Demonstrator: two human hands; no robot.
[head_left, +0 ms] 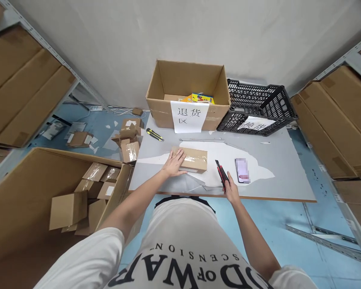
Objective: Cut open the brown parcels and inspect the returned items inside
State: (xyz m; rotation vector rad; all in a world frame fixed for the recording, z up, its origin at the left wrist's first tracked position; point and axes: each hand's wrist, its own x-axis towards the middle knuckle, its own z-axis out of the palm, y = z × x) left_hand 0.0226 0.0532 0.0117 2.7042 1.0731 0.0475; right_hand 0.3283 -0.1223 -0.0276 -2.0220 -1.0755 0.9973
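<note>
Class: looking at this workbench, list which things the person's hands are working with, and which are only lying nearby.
In hand: small taped box under left hand; red utility knife in right hand.
Lying about: yellow utility knife, phone, open carton, black crate.

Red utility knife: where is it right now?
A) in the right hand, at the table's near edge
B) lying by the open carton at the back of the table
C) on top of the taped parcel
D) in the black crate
A: the right hand grips the red utility knife near the table front edge, while the left hand rests on the taped parcel.
</note>
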